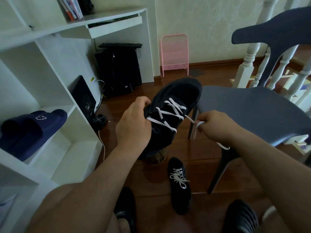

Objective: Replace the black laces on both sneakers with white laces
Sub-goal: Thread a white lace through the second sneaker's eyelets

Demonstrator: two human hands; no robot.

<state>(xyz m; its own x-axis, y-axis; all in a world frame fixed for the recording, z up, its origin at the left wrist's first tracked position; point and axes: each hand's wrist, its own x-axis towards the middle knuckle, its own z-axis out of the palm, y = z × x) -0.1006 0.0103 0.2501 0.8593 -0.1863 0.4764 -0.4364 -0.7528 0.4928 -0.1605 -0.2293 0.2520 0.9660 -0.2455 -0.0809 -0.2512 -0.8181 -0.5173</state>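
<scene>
A black fabric sneaker [175, 105] is gripped in mid-air, centre scene, by the left hand [134, 121], steadying it for threading. Its white flat lace [170, 113] is pinched and drawn rightward by the right hand [213, 125]. A finished, white-laced sneaker [180, 184] lies on the near floor.

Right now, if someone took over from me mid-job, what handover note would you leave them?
Left hand grips the held sneaker by its side.
Right hand pinches the free end of its white lace, pulled out sideways.
Done: the sneaker on the floor is white-laced and tied in a bow.
Left: finish lacing the held sneaker, then tie it.
</scene>
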